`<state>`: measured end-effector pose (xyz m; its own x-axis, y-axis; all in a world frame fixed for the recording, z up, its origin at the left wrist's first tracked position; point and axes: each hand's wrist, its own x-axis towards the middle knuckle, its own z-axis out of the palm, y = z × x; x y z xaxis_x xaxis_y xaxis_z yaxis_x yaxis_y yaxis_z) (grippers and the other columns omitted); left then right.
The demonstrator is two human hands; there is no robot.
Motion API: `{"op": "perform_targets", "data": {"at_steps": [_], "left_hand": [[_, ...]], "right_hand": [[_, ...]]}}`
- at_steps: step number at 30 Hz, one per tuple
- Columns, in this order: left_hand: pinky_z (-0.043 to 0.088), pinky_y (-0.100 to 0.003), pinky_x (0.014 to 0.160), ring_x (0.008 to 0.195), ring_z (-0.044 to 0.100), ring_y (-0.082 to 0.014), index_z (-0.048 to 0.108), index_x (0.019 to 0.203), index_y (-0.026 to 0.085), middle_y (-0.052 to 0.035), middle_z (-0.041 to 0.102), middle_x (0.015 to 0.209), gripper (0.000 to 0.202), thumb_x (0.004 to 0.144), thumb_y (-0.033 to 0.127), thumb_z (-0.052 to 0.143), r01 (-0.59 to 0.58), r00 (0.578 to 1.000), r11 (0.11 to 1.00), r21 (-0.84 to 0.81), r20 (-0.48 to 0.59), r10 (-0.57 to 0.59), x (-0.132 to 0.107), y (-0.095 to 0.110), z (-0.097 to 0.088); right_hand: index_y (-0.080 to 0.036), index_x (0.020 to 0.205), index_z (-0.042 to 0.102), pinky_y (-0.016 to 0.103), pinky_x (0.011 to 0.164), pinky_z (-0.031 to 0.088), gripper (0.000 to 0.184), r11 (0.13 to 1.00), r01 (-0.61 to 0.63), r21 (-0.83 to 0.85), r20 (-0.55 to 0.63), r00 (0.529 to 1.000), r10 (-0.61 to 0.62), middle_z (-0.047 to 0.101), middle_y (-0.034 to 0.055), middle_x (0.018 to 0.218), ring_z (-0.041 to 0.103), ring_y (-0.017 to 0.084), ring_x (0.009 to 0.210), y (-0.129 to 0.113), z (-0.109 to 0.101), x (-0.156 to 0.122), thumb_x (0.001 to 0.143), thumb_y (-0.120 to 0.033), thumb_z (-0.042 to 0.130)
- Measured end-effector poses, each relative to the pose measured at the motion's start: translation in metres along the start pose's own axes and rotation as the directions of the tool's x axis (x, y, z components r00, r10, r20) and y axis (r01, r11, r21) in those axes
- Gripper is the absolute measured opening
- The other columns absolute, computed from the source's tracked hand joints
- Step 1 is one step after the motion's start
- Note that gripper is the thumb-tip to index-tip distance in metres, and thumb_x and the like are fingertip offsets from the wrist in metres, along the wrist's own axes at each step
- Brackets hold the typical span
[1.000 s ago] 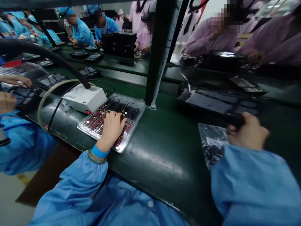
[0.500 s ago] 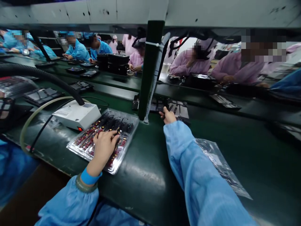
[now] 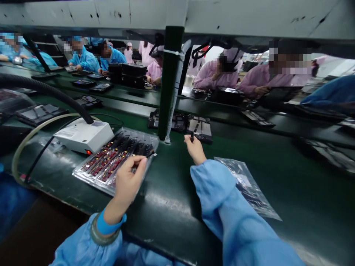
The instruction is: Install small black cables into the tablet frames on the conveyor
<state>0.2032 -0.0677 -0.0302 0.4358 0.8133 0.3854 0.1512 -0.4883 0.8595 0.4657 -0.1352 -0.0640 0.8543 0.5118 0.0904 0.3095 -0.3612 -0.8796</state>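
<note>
My left hand (image 3: 128, 178) is closed, thumb and forefinger pinching a thin black cable (image 3: 150, 154) with a small white end. It is over the right side of a clear plastic tray (image 3: 93, 184) that holds rows of small red parts with black leads. My right hand (image 3: 195, 149) is closed on a small black piece (image 3: 192, 137), whose kind I cannot make out. Just beyond that hand lies an open flat device (image 3: 204, 128) with grey panels inside. A blue band circles my left wrist.
A green post (image 3: 168, 81) rises behind the tray. Left of the tray stands a white box (image 3: 84, 135) with a black hose and a red light. A clear bag (image 3: 249, 184) lies by my right sleeve. Co-workers in blue and pink sit across the bench.
My left hand has lifted from the tray and moved right, with the cable now showing in its fingers. My right hand has drawn back from the open device, holding the black piece.
</note>
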Motion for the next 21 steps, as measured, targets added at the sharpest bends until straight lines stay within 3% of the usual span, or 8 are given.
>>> {"op": "perform_targets", "data": {"at_steps": [3, 6, 8, 15, 19, 21], "left_hand": [[0.042, -0.021, 0.055, 0.053, 0.053, -0.0111, 0.062, 0.081, 0.018, 0.0031, 0.055, 0.059, 0.024, 0.084, 0.042, 0.057, 0.127, 0.978, 0.978, -0.167, 0.183, -0.096, -0.019, 0.005, 0.014], [0.039, -0.021, 0.051, 0.049, 0.049, -0.0099, 0.058, 0.071, 0.018, 0.0036, 0.050, 0.053, 0.031, 0.084, 0.046, 0.056, 0.237, 0.903, 0.935, -0.264, 0.414, -0.112, -0.036, -0.002, 0.032], [0.038, -0.021, 0.050, 0.048, 0.047, -0.0099, 0.056, 0.067, 0.018, 0.0031, 0.049, 0.052, 0.037, 0.082, 0.051, 0.057, 0.290, 0.859, 0.912, -0.290, 0.499, -0.114, -0.042, -0.010, 0.043], [0.037, -0.022, 0.049, 0.047, 0.046, -0.0105, 0.055, 0.066, 0.018, 0.0022, 0.048, 0.051, 0.050, 0.075, 0.067, 0.056, 0.466, 0.770, 0.838, -0.284, 0.597, -0.226, -0.046, -0.022, 0.056], [0.039, -0.022, 0.049, 0.047, 0.047, -0.0107, 0.059, 0.067, 0.017, 0.0020, 0.049, 0.051, 0.053, 0.072, 0.070, 0.057, 0.500, 0.759, 0.823, -0.269, 0.594, -0.267, -0.042, -0.021, 0.053], [0.040, -0.022, 0.050, 0.048, 0.049, -0.0110, 0.060, 0.068, 0.017, 0.0019, 0.050, 0.051, 0.053, 0.071, 0.070, 0.058, 0.502, 0.767, 0.824, -0.261, 0.574, -0.285, -0.040, -0.023, 0.051]], "right_hand": [[-0.016, 0.118, 0.057, 0.048, 0.095, 0.044, 0.032, 0.988, 0.010, -0.156, -0.096, 0.995, -0.025, 0.058, 0.0096, 0.122, 0.056, 0.025, 0.111, -0.004, 0.007, 0.045, 0.093, -0.036, 0.054], [-0.018, 0.123, 0.054, 0.052, 0.098, 0.041, 0.036, 0.961, 0.014, -0.275, -0.113, 0.993, -0.046, 0.052, 0.0100, 0.131, 0.051, 0.027, 0.117, -0.008, 0.019, 0.084, 0.091, -0.034, 0.058], [-0.018, 0.123, 0.054, 0.052, 0.097, 0.043, 0.036, 0.945, 0.013, -0.328, -0.095, 0.994, -0.046, 0.051, 0.0099, 0.131, 0.052, 0.027, 0.117, -0.010, 0.030, 0.105, 0.091, -0.033, 0.059], [-0.017, 0.119, 0.056, 0.046, 0.089, 0.050, 0.033, 0.937, 0.035, -0.348, 0.002, 0.999, -0.037, 0.057, 0.0090, 0.122, 0.059, 0.024, 0.105, -0.018, 0.054, 0.138, 0.092, -0.034, 0.058], [-0.018, 0.121, 0.055, 0.046, 0.091, 0.048, 0.032, 0.954, 0.092, -0.285, -0.029, 0.994, -0.104, 0.055, 0.0093, 0.125, 0.057, 0.024, 0.108, -0.039, 0.042, 0.126, 0.093, -0.034, 0.056], [-0.017, 0.118, 0.057, 0.044, 0.087, 0.050, 0.031, 0.962, 0.113, -0.250, -0.025, 0.992, -0.124, 0.060, 0.0090, 0.118, 0.060, 0.022, 0.101, -0.053, 0.027, 0.109, 0.094, -0.036, 0.053]]}}
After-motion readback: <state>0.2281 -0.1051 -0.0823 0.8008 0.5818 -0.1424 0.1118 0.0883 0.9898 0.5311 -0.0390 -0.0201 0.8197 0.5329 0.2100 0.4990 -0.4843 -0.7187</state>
